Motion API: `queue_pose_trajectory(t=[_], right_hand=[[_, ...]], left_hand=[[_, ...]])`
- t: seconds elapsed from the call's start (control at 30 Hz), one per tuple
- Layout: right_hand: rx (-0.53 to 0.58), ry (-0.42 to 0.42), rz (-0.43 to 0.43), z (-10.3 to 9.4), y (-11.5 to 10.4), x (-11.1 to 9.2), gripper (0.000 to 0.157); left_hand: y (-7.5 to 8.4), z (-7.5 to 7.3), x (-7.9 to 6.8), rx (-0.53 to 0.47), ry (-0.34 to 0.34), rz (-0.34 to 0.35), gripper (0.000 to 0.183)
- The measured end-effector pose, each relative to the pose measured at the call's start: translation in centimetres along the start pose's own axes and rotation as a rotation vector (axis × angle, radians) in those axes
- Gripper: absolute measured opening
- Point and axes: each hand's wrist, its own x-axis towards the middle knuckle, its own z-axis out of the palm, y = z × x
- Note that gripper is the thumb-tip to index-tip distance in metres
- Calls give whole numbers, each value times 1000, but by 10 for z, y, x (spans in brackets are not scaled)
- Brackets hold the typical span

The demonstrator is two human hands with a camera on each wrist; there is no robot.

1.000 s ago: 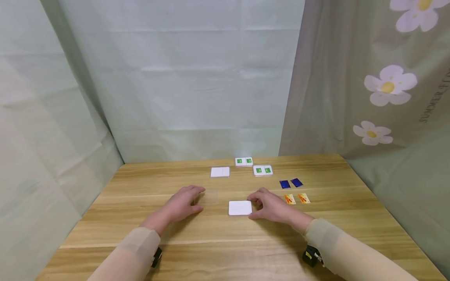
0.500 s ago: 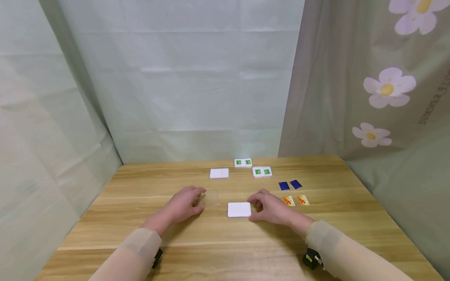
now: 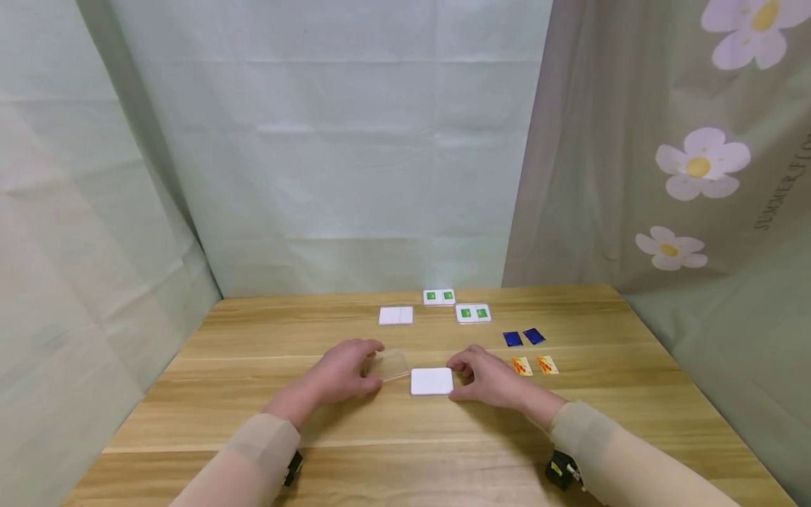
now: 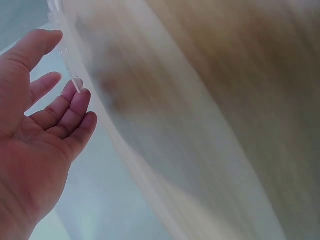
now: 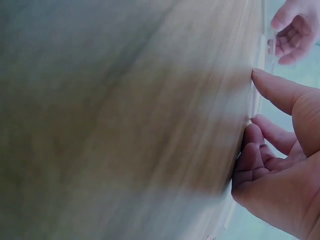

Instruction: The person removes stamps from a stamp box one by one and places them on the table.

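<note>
My left hand [image 3: 347, 370] holds a thin clear plastic cover [image 3: 391, 365] between thumb and fingers, tilted and raised a little above the table. In the left wrist view only a narrow edge of the cover shows at the fingertips. Just to its right, a white card in a shallow clear case [image 3: 431, 382] lies flat on the wooden table. The thumb and fingers of my right hand [image 3: 488, 377] grip the case's right end from its near and far sides. The right wrist view shows those fingertips low against the table, with my left hand [image 5: 295, 32] beyond them.
Farther back lie a blank white cased card [image 3: 395, 315] and two cased cards with green squares, one [image 3: 439, 297] behind the other [image 3: 473, 313]. On the right are two small blue cards [image 3: 523, 338] and two orange-and-white ones [image 3: 535, 365]. Curtains border the table [image 3: 380, 458].
My left hand has moved right with the clear cover, lifting and tilting it toward the white cased card. My right hand has stayed at the case's right end.
</note>
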Motion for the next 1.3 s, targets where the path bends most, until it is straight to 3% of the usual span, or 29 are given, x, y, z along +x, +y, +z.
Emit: queue_pose_trajectory(t=[0.67,0.97,1.3], right_hand=[[9,-13,21,2,-1,2,48],[24,-18,14,-1,-2,1,48],[14,-38,15,-3,0,2,55]], left_hand=[[37,13,14,-57,-23,95,52],[46,16,21,-16,-34,149,50],[53,20,26,40,-44,151,51]])
